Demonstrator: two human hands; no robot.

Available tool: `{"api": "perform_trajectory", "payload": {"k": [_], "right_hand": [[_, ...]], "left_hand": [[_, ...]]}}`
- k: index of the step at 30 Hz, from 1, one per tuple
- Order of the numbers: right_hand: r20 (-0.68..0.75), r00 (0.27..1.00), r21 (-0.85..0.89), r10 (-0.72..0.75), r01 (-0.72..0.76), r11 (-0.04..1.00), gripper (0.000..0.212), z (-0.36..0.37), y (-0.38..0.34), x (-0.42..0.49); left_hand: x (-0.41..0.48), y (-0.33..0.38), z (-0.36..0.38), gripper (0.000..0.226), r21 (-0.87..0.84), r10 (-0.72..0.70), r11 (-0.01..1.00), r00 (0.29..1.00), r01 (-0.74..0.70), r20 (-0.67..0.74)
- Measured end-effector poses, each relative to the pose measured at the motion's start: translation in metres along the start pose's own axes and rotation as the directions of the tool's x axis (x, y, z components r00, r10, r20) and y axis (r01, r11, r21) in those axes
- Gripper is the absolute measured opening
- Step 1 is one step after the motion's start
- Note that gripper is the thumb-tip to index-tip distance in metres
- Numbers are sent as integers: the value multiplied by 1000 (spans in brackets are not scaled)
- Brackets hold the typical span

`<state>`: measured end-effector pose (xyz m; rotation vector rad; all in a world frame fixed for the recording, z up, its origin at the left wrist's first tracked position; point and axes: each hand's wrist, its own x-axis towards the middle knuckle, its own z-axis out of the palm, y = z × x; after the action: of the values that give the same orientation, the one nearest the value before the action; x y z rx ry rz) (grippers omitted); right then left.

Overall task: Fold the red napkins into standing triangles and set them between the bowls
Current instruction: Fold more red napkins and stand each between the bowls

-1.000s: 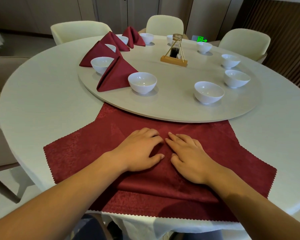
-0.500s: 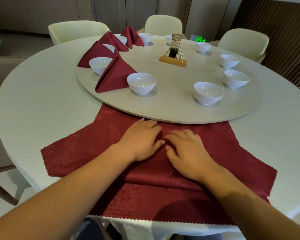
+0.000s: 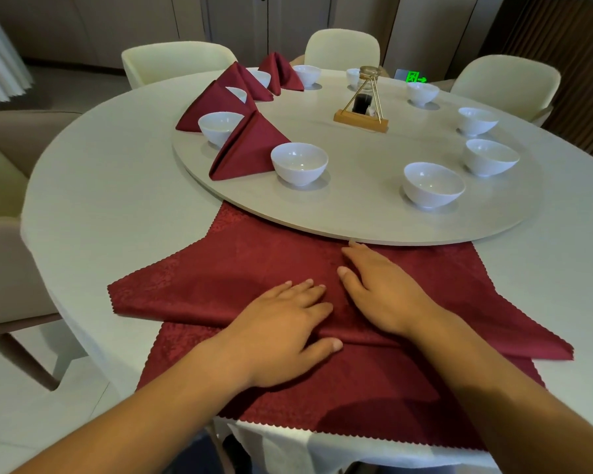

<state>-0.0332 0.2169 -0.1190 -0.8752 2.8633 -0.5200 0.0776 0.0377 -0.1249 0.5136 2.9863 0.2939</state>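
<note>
A red napkin (image 3: 240,278) lies folded flat on the near part of the white table, on top of other red napkins (image 3: 356,405) that reach the table's front edge. My left hand (image 3: 281,330) presses flat on its near fold. My right hand (image 3: 380,289) lies flat on it beside the left, fingers pointing toward the turntable's edge. Several folded red triangles (image 3: 250,148) stand between white bowls (image 3: 298,164) on the left of the round turntable (image 3: 356,213). More white bowls (image 3: 433,184) on the right have nothing between them.
A wooden stand with a dark bottle (image 3: 363,107) sits near the turntable's middle. Cream chairs (image 3: 343,46) ring the far side of the table, another chair (image 3: 4,200) is at my left. The tablecloth (image 3: 117,186) hangs over the front edge.
My left hand slid back toward me along the napkin. My right hand moved forward, its fingertips now at the turntable's edge. The view shifted so the table sits more to the right.
</note>
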Motion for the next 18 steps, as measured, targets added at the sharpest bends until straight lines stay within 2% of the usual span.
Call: {"api": "perform_trajectory", "payload": {"k": [3, 6, 10, 12, 18], "right_hand": [[-110, 992, -4, -59, 59, 998, 46, -4, -11, -25], [-122, 989, -38, -87, 83, 996, 55, -2, -16, -58], [42, 999, -146, -15, 21, 989, 76, 7, -9, -78], [107, 994, -163, 14, 4, 987, 76, 10, -3, -77], [114, 993, -150, 3, 14, 989, 73, 14, 8, -60]], "left_hand": [[4, -6, 6, 77, 35, -23, 999, 998, 22, 55], [14, -11, 8, 83, 70, -33, 997, 996, 27, 79], [31, -19, -1, 89, 99, -46, 994, 995, 37, 87], [35, -20, -4, 91, 110, -74, 992, 994, 66, 77], [28, -14, 1, 80, 100, -53, 994, 998, 52, 16]]}}
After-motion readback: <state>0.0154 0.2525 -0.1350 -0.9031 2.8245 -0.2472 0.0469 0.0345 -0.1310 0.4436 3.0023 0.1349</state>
